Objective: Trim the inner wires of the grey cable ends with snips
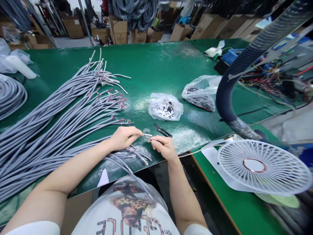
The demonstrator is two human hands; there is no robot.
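Observation:
Near the front edge of the green table, my left hand (126, 137) pinches the end of a grey cable, close to where its jacket stops. Fine loose shield strands (146, 131) fan out from the stripped end. My right hand (163, 144) has thumb and fingers closed at the tip of that white inner part. Just beyond my right hand lies a pair of black thread snips (162, 130). Several grey cables (73, 120) stretch across the table on the left, many with stripped ends showing red and white wires. More cable ends (141, 155) lie beneath my left hand.
A plastic bag of small white and black pieces (165, 107) sits beyond my hands, a second bag (201, 93) right of it. A thick flexible hose (230, 88) and a white fan (264, 166) stand right. A coiled cable (11, 96) lies left.

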